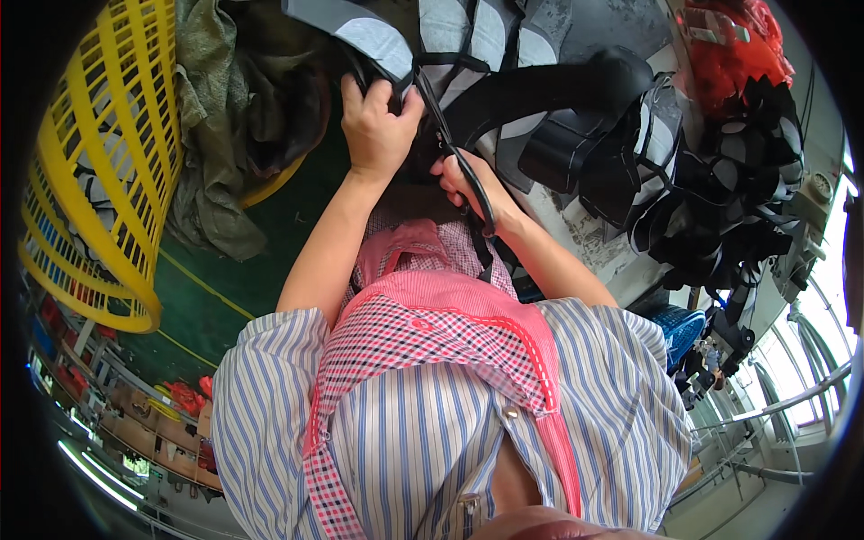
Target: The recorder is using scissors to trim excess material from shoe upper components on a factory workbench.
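My left hand is closed around a curved black piece with a pale grey panel, which looks like a shoe upper. Its far end extends up and to the left of my fingers. Just to the right, my right hand grips a pair of black-handled scissors. One long handle bows out past my wrist, and the blades point up toward the piece. Where the blades meet the piece is hard to make out. Similar black-and-grey pieces lie beyond my hands on the worktable.
To the left stands a yellow plastic basket holding pieces, beside a crumpled olive cloth. Dark pieces are heaped along the table's right side. At the far right lies a red plastic bag. The floor is green.
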A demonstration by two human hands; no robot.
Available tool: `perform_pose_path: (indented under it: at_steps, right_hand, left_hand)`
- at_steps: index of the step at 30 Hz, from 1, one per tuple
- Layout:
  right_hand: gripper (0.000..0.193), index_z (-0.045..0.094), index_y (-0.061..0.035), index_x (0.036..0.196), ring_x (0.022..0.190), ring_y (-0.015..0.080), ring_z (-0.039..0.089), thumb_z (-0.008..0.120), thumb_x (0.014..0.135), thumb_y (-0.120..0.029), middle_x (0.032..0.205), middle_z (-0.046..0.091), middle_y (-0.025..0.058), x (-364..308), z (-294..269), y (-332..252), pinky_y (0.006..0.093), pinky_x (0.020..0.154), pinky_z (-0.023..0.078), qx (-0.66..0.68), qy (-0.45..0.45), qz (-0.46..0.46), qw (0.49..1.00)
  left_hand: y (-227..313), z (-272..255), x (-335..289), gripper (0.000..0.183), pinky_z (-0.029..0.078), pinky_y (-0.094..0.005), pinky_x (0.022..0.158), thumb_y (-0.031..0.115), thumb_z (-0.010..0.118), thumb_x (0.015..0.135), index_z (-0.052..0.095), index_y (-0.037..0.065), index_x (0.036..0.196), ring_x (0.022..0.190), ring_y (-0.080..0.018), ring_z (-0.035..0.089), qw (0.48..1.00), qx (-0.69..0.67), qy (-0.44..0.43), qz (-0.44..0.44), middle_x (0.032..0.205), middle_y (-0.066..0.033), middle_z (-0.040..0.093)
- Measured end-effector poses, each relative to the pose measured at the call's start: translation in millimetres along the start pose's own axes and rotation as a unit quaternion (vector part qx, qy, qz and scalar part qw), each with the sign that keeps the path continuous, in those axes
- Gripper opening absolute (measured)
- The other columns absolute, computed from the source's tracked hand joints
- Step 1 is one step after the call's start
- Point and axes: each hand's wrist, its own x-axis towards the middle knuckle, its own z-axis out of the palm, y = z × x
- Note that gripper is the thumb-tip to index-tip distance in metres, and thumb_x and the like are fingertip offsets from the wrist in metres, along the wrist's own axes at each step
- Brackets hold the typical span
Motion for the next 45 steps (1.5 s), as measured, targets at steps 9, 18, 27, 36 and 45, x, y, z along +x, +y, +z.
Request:
perform_pose_path:
  at_steps: [9,18,27,36,45]
  right_hand:
    - [0.048,0.044,-0.0039,0.076,0.045,0.0044,0.031,0.049,0.077,-0.052,0.056,0.037,-0.0028,8,27,-6,0.018,0.04,0.025,0.019,0.053,-0.012,0.998]
    - [0.056,0.047,0.0016,0.07,0.055,0.0163,0.045,0.05,0.073,-0.054,0.055,0.045,0.0088,15,40,3,0.0314,0.053,0.038,-0.037,0.115,-0.052,0.991]
    - [0.047,0.045,-0.0037,0.078,0.048,0.0059,0.038,0.049,0.077,-0.051,0.057,0.039,-0.0019,-6,28,29,0.019,0.042,0.031,-0.024,0.087,-0.111,0.99]
    - [0.051,0.045,-0.0034,0.083,0.05,0.0057,0.035,0.049,0.075,-0.054,0.06,0.038,-0.002,-5,31,27,0.0182,0.045,0.03,0.159,0.073,-0.051,0.983]
    - [0.058,0.046,0.0,0.066,0.048,0.0126,0.043,0.05,0.072,-0.058,0.052,0.044,0.0021,10,26,18,0.0264,0.044,0.032,-0.011,0.178,-0.13,0.975]
  left_hand:
    - [6,-30,13,0.043,0.043,-0.0334,0.072,0.005,0.06,0.065,0.042,0.002,0.105,0.083,-0.0302,0.053,0.995,-0.065,-0.05,-0.048,0.093,-0.0144,0.051]
    - [8,-50,21,0.025,0.04,-0.0311,0.07,0.006,0.054,0.074,0.054,0.011,0.099,0.081,-0.026,0.05,0.981,-0.024,-0.191,-0.04,0.087,-0.0118,0.049]
    - [-18,-16,17,0.039,0.04,-0.0382,0.072,0.037,0.056,0.072,0.058,0.005,0.093,0.079,-0.0372,0.047,0.97,-0.069,-0.222,-0.071,0.092,-0.0222,0.037]
    - [22,-18,2,0.022,0.04,-0.0422,0.052,0.016,0.067,0.062,0.05,0.003,0.065,0.064,-0.0383,0.046,0.989,0.004,-0.139,0.049,0.081,-0.0219,0.04]
    - [25,-29,23,0.027,0.041,-0.0373,0.062,0.009,0.062,0.064,0.049,0.005,0.087,0.074,-0.0323,0.046,0.984,-0.078,-0.163,0.004,0.083,-0.0144,0.045]
